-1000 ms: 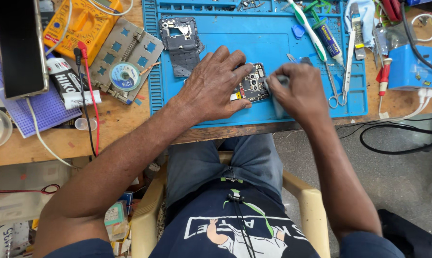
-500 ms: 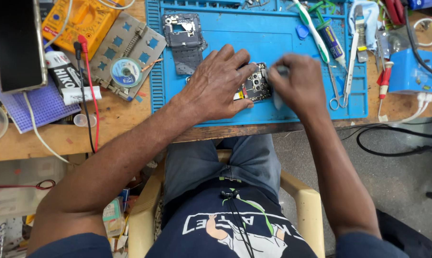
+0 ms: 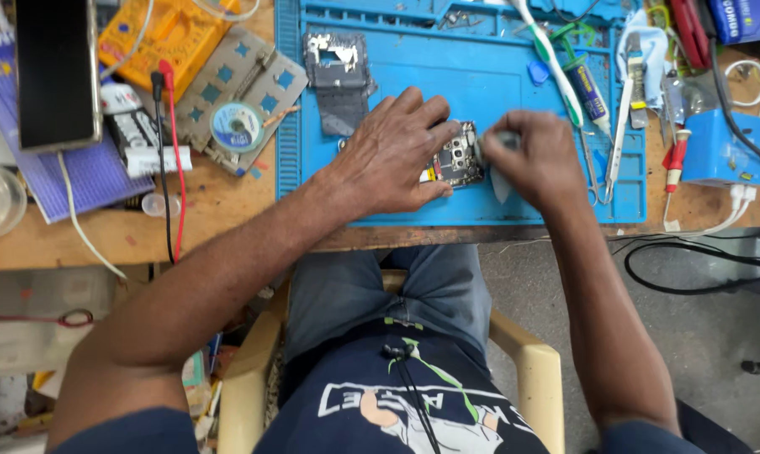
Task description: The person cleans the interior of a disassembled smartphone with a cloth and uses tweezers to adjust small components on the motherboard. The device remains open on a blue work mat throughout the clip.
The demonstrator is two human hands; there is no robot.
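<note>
I am holding down a small opened phone board [image 3: 457, 160] on the blue work mat [image 3: 497, 84], near its front edge, a little right of centre. My left hand [image 3: 392, 155] is lying flat over the board's left end, fingers spread, pressing it to the mat and gripping nothing. My right hand [image 3: 538, 155] is closing round a small grey tool [image 3: 502, 139], its tip meeting the board's right edge; whether that tip is a brush or a blade I cannot tell. Against the picture a second ago, both hands are sitting in almost the same places and the board is lying where it lay, so the work is staying on one spot. Contents of the mat, far to near: a dark phone frame with a silver patch [image 3: 339, 71] at far left; a white toothbrush [image 3: 548, 59], a tube [image 3: 588, 88] and tweezers [image 3: 622, 126] along the right side. The mat's far tray slots [image 3: 447, 13] are holding small parts too fine to name. Left of the mat on the wooden bench [image 3: 220, 210]: a grey board with a solder-wick reel [image 3: 237, 126], a yellow meter [image 3: 169, 34], a dark phone [image 3: 58, 71]. Right: a blue box [image 3: 720, 147].
</note>
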